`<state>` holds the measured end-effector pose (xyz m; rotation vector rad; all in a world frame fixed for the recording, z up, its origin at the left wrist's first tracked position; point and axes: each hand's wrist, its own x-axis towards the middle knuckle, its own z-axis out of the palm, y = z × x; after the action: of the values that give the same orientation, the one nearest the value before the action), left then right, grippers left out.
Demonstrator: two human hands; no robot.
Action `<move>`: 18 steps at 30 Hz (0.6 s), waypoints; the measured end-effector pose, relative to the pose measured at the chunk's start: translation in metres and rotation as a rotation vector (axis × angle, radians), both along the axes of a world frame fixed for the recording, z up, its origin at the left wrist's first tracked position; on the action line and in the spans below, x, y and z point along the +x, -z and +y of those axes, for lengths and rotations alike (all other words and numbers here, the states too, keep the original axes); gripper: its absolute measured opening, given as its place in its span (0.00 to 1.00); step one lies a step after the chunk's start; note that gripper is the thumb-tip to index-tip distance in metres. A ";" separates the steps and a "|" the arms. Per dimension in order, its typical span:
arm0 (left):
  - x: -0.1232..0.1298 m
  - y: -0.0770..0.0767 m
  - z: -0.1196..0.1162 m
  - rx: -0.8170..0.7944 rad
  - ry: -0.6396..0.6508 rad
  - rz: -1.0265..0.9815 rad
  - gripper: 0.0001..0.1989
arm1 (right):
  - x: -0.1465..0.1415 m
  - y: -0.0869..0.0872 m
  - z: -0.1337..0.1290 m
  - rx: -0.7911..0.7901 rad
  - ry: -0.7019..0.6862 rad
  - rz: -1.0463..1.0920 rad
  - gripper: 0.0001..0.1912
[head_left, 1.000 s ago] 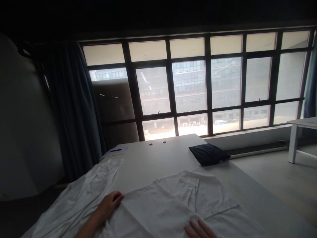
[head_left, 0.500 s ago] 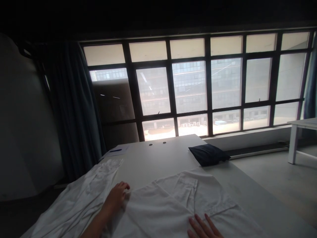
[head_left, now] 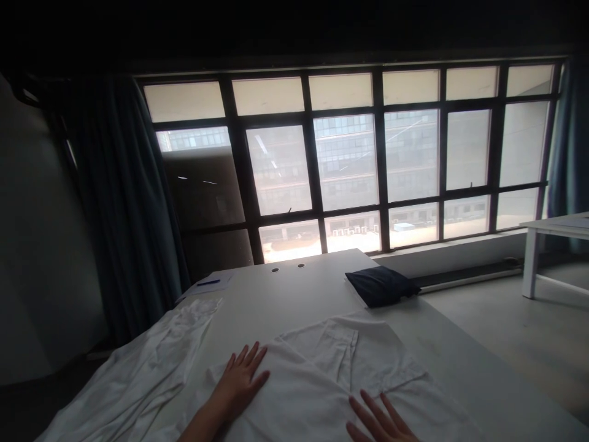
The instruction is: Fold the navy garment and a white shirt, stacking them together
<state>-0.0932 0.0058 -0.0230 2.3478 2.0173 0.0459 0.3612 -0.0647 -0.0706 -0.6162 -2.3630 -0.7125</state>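
A white garment (head_left: pixel 294 393) with folds and a stitched flap lies spread on the white table (head_left: pixel 285 294) in front of me. My left hand (head_left: pixel 240 380) rests on its left part, palm down, fingers spread. Near the bottom edge, my right hand (head_left: pixel 380 420) lies flat on the cloth with its fingers apart; its lower part is cut off by the frame. Neither hand grips anything. To the left of my left hand lies a second, crumpled white cloth (head_left: pixel 151 362).
A dark folded cloth (head_left: pixel 381 286) lies at the table's right edge. At the far left are paper sheets with a blue pen (head_left: pixel 208 282). Two round inserts sit near the table's far end. Another white table (head_left: pixel 530 261) stands at right, below the windows' right end.
My left hand has moved right onto the garment and its fingers have spread out flat. My right hand has stayed nearly in place. The view has shifted slightly.
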 end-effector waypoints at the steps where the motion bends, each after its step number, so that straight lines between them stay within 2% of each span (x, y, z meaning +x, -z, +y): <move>1: -0.002 0.000 0.001 0.004 0.008 0.004 0.36 | 0.005 0.002 0.004 0.007 0.032 0.010 0.30; 4: -0.007 -0.001 0.003 0.013 0.019 0.018 0.36 | 0.025 0.011 0.016 -0.023 0.090 -0.010 0.31; 7: -0.010 -0.002 0.003 0.008 0.011 0.022 0.36 | 0.043 0.018 0.025 -0.134 0.075 -0.034 0.32; 12: -0.009 -0.005 -0.001 0.023 -0.019 0.013 0.36 | 0.049 0.015 0.024 -0.239 0.087 -0.093 0.34; 16: 0.001 -0.012 -0.011 0.190 -0.106 0.077 0.37 | 0.048 0.011 0.023 -0.299 0.092 -0.101 0.36; 18: 0.009 -0.013 -0.020 0.273 -0.135 0.113 0.31 | 0.048 0.015 0.024 -0.301 0.085 -0.075 0.36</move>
<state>-0.0842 -0.0146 -0.0104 2.4098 2.3584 0.2113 0.4096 -0.0404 -0.0855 -0.8339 -2.5493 -0.4236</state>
